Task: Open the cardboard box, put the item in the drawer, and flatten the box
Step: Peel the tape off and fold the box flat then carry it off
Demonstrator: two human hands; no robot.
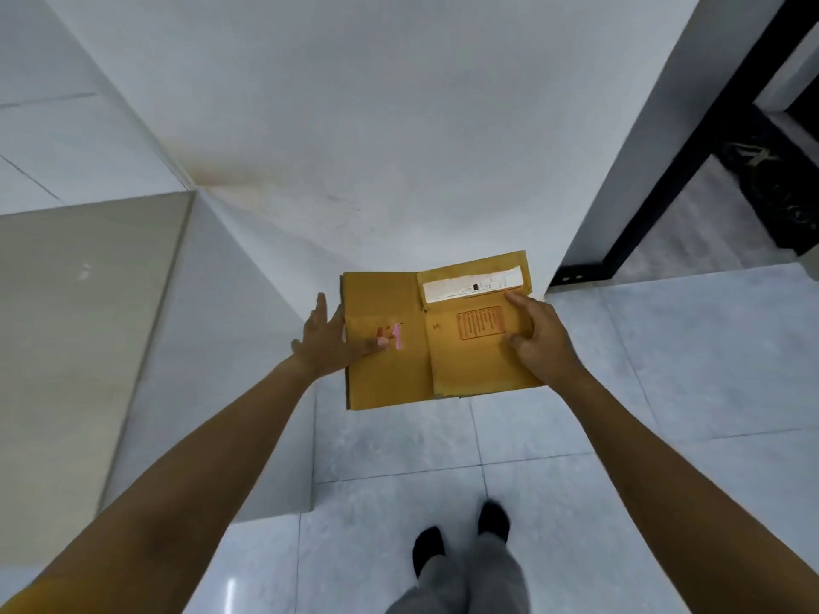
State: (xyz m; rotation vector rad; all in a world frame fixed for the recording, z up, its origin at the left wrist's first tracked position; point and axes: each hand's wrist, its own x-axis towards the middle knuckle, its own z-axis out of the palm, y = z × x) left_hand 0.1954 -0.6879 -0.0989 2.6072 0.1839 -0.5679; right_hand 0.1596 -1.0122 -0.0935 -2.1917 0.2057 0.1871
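The flattened box (pixel 436 336) sits at frame centre, held in the air. The left hand (pixel 330 343) and right hand (pixel 538 332) pinch its side edges; press the panels flush to finish.

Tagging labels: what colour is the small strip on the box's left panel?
Pink, on the box by the left hand; head view.

White wall (pixel 399 126) closes off the front, just behind the flattened brown cardboard box (pixel 399 370). A pale beige cabinet block (pixel 88 325) crowds the left. Grey tiled floor (pixel 664 370) lies open below and rightward, up to the black door frame (pixel 664 192).
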